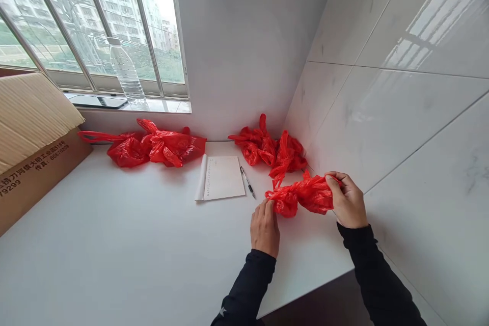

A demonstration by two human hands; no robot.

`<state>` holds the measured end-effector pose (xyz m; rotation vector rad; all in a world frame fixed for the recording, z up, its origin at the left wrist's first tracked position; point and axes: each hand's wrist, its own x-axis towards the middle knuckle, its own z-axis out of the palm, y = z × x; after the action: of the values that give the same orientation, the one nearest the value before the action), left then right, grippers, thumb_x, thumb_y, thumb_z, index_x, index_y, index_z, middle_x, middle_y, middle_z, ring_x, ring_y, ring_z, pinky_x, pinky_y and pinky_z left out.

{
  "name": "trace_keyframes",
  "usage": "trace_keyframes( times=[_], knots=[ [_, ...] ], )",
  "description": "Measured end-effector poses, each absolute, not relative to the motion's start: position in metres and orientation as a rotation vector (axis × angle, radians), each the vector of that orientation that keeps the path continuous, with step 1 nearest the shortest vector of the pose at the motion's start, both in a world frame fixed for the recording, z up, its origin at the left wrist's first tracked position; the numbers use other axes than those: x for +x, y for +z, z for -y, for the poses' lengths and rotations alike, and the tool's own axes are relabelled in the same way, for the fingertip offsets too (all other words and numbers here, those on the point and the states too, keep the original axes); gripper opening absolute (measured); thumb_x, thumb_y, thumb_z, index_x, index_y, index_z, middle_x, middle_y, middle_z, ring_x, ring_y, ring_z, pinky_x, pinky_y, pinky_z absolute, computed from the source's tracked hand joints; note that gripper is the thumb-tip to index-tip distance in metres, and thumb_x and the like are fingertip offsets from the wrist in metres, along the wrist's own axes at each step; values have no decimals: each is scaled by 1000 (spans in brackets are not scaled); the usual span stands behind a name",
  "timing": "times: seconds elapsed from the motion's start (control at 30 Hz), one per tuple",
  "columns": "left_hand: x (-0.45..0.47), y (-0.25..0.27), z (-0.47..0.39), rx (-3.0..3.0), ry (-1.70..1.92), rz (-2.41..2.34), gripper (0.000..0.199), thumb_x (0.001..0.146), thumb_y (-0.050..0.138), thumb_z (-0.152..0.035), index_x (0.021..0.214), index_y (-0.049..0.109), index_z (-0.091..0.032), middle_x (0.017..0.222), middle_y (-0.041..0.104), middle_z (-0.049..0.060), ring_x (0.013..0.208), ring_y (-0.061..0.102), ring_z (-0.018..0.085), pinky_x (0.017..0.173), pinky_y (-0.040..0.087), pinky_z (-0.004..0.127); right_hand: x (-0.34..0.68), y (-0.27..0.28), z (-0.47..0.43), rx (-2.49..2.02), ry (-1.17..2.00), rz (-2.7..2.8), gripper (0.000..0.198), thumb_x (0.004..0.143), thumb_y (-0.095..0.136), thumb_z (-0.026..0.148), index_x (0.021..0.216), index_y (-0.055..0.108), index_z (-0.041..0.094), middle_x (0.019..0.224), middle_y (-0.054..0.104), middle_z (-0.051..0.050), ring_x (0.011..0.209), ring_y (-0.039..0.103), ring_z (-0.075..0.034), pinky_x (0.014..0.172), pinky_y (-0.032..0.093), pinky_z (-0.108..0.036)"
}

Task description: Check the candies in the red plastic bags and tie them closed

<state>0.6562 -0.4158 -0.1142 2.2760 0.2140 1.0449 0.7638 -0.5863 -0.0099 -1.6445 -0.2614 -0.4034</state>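
Note:
Near the right end of the white table, a knotted red plastic bag is stretched between my two hands. My left hand has its fingers closed at the bag's left end. On the opposite side, my right hand pinches the bag's right end between thumb and fingers. What lies inside the bag cannot be made out. Just behind it, more red plastic bags rest against the wall corner. A pen and an open notepad lie to the left of my hands.
Further red bags sit along the back wall beneath the window. A cardboard box with a raised flap occupies the left side. On the sill stand a clear water bottle and a dark flat device. A tiled wall bounds the right.

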Motion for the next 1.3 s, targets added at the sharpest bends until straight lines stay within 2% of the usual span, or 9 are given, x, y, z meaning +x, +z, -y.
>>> trace_keyframes(
  times=[0.2,0.4,0.67,0.73,0.83,0.9,0.97,1.1,1.3],
  knots=[
    [656,-117,408,2029,1116,-272,42,97,36,-7,132,54,-21,124,65,11,118,62,22,101,53,40,769,-11,599,-1716,-354,222,45,77,74,59,96,72,17,88,70,-7,80,63,-21,71,51,-31],
    [665,-122,394,1822,1082,-266,42,98,36,-14,136,54,-18,126,60,19,123,58,30,106,47,55,764,9,613,-1703,-204,197,55,70,78,65,93,69,16,65,56,2,55,47,-12,52,42,-24],
    [658,-91,420,1699,722,132,45,83,66,-18,126,69,-30,161,35,8,151,26,35,121,26,56,715,66,595,-1433,-738,202,35,82,74,51,94,67,19,67,53,3,58,46,-10,53,39,-22],
    [648,-86,410,1598,684,38,38,87,65,-27,125,69,-27,159,36,14,144,38,37,116,32,60,694,75,569,-1340,-807,269,26,87,71,44,95,65,20,71,56,1,59,49,-10,55,41,-23],
    [629,-77,371,1412,512,-64,41,95,53,-46,121,69,-20,126,63,21,107,68,37,88,55,62,665,72,518,-1238,-746,488,10,93,62,31,98,61,22,71,54,3,58,49,-10,56,41,-22],
    [611,-70,334,1276,406,-86,56,98,37,-58,119,70,-17,105,71,19,89,72,36,72,60,59,654,58,483,-1254,-568,770,8,93,57,22,100,60,24,76,55,2,61,51,-10,56,42,-22],
    [591,-62,297,1140,409,-125,62,98,30,-62,123,68,-20,107,73,17,91,73,36,72,61,57,652,37,452,-1351,-345,1109,15,89,55,17,100,64,24,79,57,1,65,54,-12,60,45,-24],
    [557,-52,249,933,549,-211,42,94,56,-39,134,60,-26,123,72,9,111,69,32,91,59,51,678,-14,409,-1501,-84,1185,25,83,54,16,103,67,23,84,61,-1,78,58,-16,79,50,-31],
    [563,-58,242,848,604,-261,67,80,75,-22,143,53,-26,130,69,11,123,63,33,100,55,44,715,-63,376,-1575,30,1056,32,87,65,37,114,64,20,88,64,-3,79,59,-18,74,51,-31]
  ],
)
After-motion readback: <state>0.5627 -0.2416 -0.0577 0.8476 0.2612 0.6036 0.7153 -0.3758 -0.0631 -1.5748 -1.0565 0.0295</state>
